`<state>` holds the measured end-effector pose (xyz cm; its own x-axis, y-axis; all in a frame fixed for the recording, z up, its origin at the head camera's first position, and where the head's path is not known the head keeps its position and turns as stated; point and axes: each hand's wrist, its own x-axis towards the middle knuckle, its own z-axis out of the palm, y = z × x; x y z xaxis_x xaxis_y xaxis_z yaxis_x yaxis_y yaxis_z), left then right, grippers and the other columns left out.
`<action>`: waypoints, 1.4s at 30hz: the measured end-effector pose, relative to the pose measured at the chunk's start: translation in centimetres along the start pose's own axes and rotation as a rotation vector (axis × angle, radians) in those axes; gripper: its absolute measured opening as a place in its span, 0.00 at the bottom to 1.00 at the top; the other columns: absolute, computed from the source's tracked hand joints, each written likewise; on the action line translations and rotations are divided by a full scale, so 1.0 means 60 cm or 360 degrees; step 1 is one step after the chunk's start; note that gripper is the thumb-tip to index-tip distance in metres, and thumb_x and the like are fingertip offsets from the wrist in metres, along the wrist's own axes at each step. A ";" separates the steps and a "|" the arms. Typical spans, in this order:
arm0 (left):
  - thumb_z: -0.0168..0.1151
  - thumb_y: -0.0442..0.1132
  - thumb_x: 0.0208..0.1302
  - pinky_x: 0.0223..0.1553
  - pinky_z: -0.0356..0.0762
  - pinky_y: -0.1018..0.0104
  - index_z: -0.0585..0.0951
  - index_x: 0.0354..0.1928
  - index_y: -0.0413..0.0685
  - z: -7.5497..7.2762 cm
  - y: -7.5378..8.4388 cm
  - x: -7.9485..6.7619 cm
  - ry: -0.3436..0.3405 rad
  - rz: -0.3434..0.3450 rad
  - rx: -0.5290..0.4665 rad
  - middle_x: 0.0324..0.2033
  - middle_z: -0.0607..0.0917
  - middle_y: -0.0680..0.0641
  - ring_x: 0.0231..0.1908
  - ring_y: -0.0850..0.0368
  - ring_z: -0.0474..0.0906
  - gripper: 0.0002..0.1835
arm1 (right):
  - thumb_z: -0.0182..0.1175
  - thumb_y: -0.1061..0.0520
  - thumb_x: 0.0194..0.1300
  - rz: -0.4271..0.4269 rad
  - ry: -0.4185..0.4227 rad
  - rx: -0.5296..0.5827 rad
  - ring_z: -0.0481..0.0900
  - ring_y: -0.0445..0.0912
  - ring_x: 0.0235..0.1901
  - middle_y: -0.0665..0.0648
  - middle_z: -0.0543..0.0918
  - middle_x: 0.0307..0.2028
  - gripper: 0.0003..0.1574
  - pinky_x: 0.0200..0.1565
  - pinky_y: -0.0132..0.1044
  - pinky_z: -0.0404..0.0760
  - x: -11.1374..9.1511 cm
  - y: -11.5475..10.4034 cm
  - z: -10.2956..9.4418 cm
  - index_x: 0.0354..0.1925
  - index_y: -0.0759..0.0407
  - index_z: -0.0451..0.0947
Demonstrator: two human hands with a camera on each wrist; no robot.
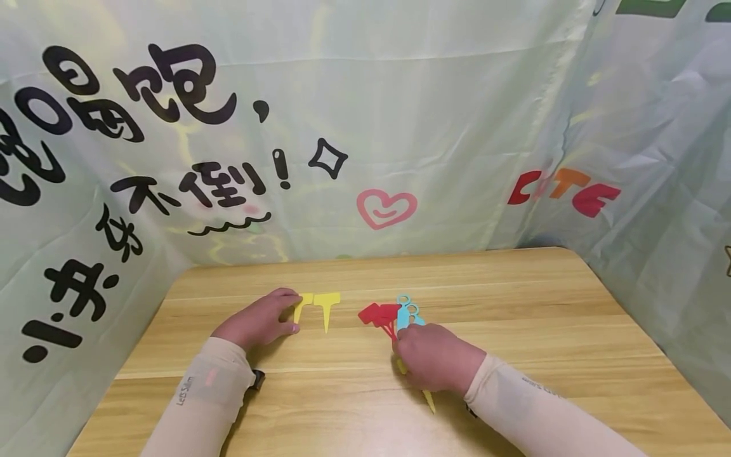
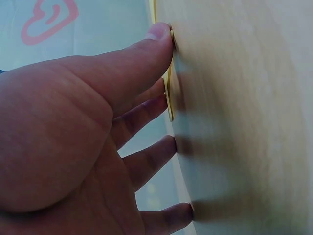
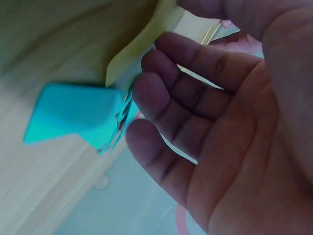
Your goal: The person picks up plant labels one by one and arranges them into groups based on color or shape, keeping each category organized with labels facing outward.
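Head view: the left hand (image 1: 257,318), digits spread, touches a yellow T-shaped tag (image 1: 307,299) on the table (image 1: 491,279), long axis front-to-back, stem toward the person; a second tag (image 1: 327,301) parallels it. The right hand (image 1: 436,357) covers a yellow piece (image 1: 429,401), its tip pointing nearward; whether it pinches, I cannot tell.

In the head view, the right hand (image 1: 440,358) hides most of a yellow piece (image 1: 429,401) and also the lower parts of the blue pieces (image 1: 403,315). The left hand (image 1: 259,320) covers one side of a yellow T-shaped tag (image 1: 305,301). In the right wrist view, the thumb (image 3: 220,9) (only partly seen) is cut by the top edge, and the yellow piece looks blurred.
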<state>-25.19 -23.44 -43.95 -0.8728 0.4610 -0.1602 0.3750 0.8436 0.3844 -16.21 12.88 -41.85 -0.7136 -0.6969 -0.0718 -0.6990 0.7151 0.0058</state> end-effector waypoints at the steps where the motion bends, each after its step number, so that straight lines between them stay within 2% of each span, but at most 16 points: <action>1: 0.74 0.43 0.76 0.77 0.68 0.37 0.75 0.79 0.38 0.000 0.001 0.000 -0.0002 -0.0004 -0.0003 0.78 0.72 0.36 0.77 0.34 0.70 0.35 | 0.78 0.56 0.62 -0.0005 0.0018 -0.0018 0.72 0.44 0.26 0.49 0.76 0.27 0.16 0.29 0.41 0.81 -0.001 -0.002 0.001 0.26 0.53 0.79; 7: 0.74 0.43 0.76 0.77 0.68 0.36 0.75 0.79 0.38 -0.001 0.003 -0.001 -0.0007 0.0001 -0.0011 0.78 0.71 0.35 0.77 0.33 0.70 0.35 | 0.74 0.64 0.66 -0.0041 0.0199 -0.0175 0.72 0.44 0.20 0.51 0.78 0.25 0.13 0.21 0.39 0.79 -0.012 -0.012 0.006 0.27 0.57 0.82; 11: 0.74 0.43 0.76 0.77 0.68 0.36 0.75 0.79 0.38 -0.001 0.003 0.000 -0.0011 -0.0013 -0.0025 0.79 0.71 0.36 0.77 0.33 0.70 0.35 | 0.73 0.66 0.64 -0.0060 0.0338 -0.0259 0.70 0.44 0.18 0.51 0.79 0.24 0.14 0.17 0.39 0.74 -0.018 -0.017 0.008 0.25 0.56 0.81; 14: 0.74 0.43 0.77 0.77 0.68 0.37 0.75 0.79 0.38 -0.001 0.002 -0.001 -0.0011 -0.0015 -0.0021 0.79 0.71 0.36 0.77 0.33 0.70 0.35 | 0.71 0.69 0.60 -0.0082 0.0387 -0.0243 0.72 0.44 0.18 0.51 0.79 0.24 0.14 0.17 0.39 0.73 -0.019 -0.020 0.008 0.24 0.56 0.79; 17: 0.74 0.43 0.76 0.77 0.68 0.36 0.75 0.79 0.38 0.000 0.002 -0.002 -0.0009 -0.0011 -0.0014 0.79 0.71 0.36 0.77 0.33 0.70 0.35 | 0.70 0.71 0.59 -0.0111 0.0357 -0.0177 0.72 0.42 0.19 0.50 0.79 0.23 0.16 0.18 0.38 0.74 -0.019 -0.022 0.007 0.24 0.55 0.77; 22: 0.73 0.44 0.77 0.76 0.68 0.36 0.74 0.79 0.37 0.000 0.002 -0.002 -0.0015 0.0012 -0.0007 0.79 0.71 0.35 0.77 0.32 0.70 0.35 | 0.68 0.72 0.57 -0.0148 0.0284 -0.0137 0.67 0.40 0.18 0.49 0.77 0.21 0.19 0.18 0.37 0.75 -0.018 -0.021 0.008 0.22 0.53 0.74; 26: 0.73 0.43 0.77 0.77 0.67 0.36 0.74 0.80 0.37 -0.001 0.002 -0.002 -0.0015 0.0009 -0.0013 0.79 0.71 0.35 0.77 0.33 0.69 0.35 | 0.68 0.72 0.55 -0.0183 0.0305 -0.0126 0.65 0.39 0.18 0.48 0.76 0.21 0.20 0.20 0.36 0.75 -0.018 -0.019 0.009 0.22 0.52 0.73; 34: 0.73 0.43 0.77 0.77 0.67 0.35 0.74 0.79 0.36 -0.003 0.005 -0.005 -0.0017 0.0017 -0.0018 0.79 0.70 0.34 0.77 0.32 0.69 0.35 | 0.68 0.72 0.54 -0.0210 0.0294 0.0019 0.64 0.38 0.20 0.46 0.75 0.22 0.19 0.23 0.32 0.73 -0.019 -0.016 0.001 0.23 0.52 0.72; 42: 0.73 0.44 0.77 0.76 0.68 0.36 0.74 0.79 0.36 -0.001 0.002 -0.004 -0.0006 0.0043 0.0007 0.78 0.71 0.34 0.77 0.32 0.70 0.35 | 0.69 0.71 0.53 -0.0213 0.0259 0.0105 0.58 0.37 0.22 0.44 0.65 0.21 0.23 0.24 0.27 0.65 -0.007 -0.014 -0.011 0.22 0.51 0.67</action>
<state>-24.98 -23.49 -43.82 -0.8611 0.4847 -0.1533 0.3998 0.8319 0.3849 -15.38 12.52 -41.19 -0.6165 -0.7816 0.0943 -0.7872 0.6139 -0.0586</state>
